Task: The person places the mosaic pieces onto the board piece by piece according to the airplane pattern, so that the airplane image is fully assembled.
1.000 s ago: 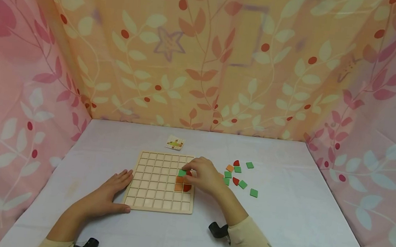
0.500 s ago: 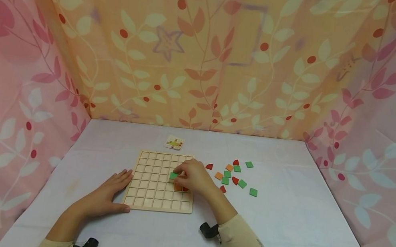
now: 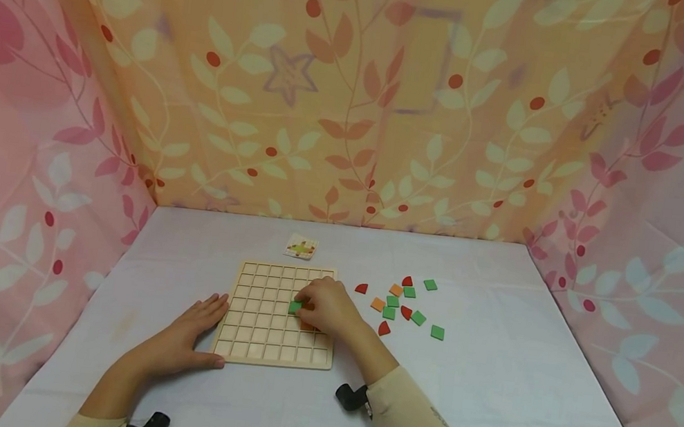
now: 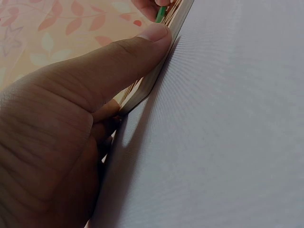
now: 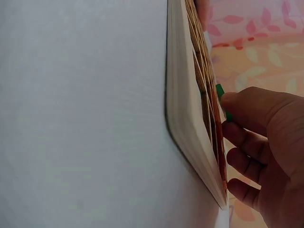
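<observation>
Pinching a thin green square tile between thumb and fingertips, the right hand reaches in over the right half of a pale wooden square board ruled into cells by raised ridges. Its grip is closed to about the tile's thickness; whether the tile's lower edge touches the ridges I cannot tell. Just under that hand, close to the board's right edge, an orange square tile shows in part, the rest being covered. The left hand holds nothing in its grip: the fingers lie out against the board's left edge, while the thumb rests on the rim by the near left corner. Cells run from the green tile to the left rim, and further rows lie towards the near rim. Past the right edge, a strip of white cloth separates the board from loose pieces on the white-covered bench: four red quarter-round pieces, two loose orange squares and six loose green squares, some nearly touching. Beyond the far rim, a small printed card lies slightly askew, apart from the board. Leaf-patterned curtains border the bench's far, left and right edges.
</observation>
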`<state>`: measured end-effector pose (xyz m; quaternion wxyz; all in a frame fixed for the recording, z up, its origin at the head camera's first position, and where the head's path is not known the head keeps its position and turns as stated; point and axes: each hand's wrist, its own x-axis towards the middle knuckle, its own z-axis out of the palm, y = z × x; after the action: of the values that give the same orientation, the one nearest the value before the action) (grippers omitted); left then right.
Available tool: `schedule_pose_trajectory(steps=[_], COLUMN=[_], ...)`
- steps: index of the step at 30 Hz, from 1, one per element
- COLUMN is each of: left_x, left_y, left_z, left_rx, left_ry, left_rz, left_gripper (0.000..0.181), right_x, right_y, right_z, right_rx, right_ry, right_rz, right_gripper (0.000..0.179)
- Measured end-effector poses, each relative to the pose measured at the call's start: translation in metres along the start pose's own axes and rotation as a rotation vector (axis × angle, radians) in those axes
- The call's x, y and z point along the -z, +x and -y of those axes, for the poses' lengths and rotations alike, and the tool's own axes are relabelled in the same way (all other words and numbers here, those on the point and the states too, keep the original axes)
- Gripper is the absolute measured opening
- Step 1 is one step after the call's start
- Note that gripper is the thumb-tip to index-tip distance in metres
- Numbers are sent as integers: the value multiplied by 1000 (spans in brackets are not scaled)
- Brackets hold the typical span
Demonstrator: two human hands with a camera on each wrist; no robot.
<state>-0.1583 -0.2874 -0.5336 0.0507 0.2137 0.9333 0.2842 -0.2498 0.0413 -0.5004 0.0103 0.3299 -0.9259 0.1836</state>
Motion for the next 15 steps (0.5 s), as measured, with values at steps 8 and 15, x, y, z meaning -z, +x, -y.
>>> schedule_pose_trajectory(steps=[8,15], left_x=[-1,-1], left_y=[0,0], left_z=[1,1], left_rx=[0,-2], left_ry=[-5,-4], left_rz=[-4,-3], left_gripper=[118,118], right_x=[1,-1], right_y=[0,3], right_z=[4,3], right_rx=[-18,-19], right_ry=[-37,-46], right_rz=[12,18], right_gripper=[20,20])
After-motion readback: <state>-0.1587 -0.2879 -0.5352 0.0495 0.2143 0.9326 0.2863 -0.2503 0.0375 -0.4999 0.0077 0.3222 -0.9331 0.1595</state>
